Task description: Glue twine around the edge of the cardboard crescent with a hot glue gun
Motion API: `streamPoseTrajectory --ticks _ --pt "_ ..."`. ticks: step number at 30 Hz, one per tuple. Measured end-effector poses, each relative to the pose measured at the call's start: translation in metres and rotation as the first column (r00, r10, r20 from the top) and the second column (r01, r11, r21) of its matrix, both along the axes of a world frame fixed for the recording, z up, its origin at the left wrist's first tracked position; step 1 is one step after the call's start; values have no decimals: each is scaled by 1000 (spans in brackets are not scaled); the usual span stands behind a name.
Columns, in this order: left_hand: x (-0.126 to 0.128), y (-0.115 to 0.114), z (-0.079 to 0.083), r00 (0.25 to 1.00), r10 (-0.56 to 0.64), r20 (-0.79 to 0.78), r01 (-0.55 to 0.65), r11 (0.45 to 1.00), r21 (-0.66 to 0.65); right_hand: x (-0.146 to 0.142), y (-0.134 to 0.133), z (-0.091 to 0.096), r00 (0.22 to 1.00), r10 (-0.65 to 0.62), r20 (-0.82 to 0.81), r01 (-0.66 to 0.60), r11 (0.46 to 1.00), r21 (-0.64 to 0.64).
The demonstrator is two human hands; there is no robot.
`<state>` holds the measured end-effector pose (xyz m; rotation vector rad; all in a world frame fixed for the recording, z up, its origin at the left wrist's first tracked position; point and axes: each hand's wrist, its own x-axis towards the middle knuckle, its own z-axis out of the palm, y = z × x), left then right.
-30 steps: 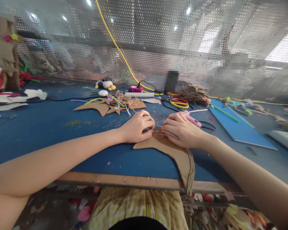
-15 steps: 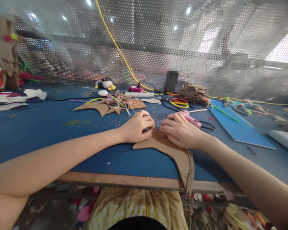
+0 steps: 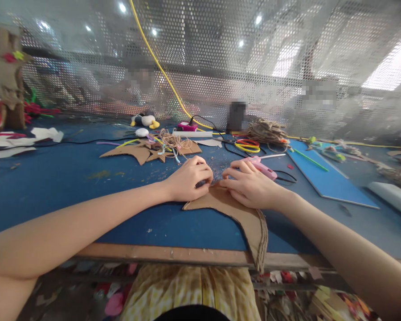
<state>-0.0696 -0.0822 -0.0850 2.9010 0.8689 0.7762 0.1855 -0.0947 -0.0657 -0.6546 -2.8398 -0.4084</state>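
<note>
A curved brown cardboard piece (image 3: 240, 214) lies on the blue table (image 3: 67, 183), its tip hanging over the near edge with twine wound along its outer rim. My left hand (image 3: 187, 180) rests on the piece's far end, its fingers curled and pinching something small there. My right hand (image 3: 249, 185) lies beside it on the same end, fingers bent and pressing the cardboard. What sits between the fingertips is too small to make out.
A pink glue gun (image 3: 262, 167) lies just behind my right hand with its black cord. Further back are cardboard cutouts (image 3: 140, 151), tangled twine (image 3: 173, 140), a twine bundle (image 3: 267, 129), coloured rings (image 3: 249, 145) and a blue sheet (image 3: 330, 178). A perforated screen (image 3: 220, 67) backs the table.
Both hands stay on the cardboard's far end, with only slight finger movement. The camera has tipped a little.
</note>
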Motion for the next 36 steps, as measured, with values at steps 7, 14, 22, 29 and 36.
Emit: streamPoseTrajectory --ticks 7,14,22,29,36 --pt "-3 3 0 983 176 53 -181 976 118 -1 -1 1 1000 -2 -8 2 1000 0" --pt "-32 37 7 897 375 233 -427 872 241 -2 -4 3 1000 -12 -26 12 999 -31" --pt "-73 91 34 790 522 322 -597 775 208 -2 -3 3 998 -2 -69 -3 998 -60" --pt "-97 147 97 708 596 378 -689 701 186 -2 -3 1 997 15 -79 -21 997 -69" --pt "-85 139 173 648 482 589 -663 738 125 -2 -2 1 996 14 -86 -20 997 -69"
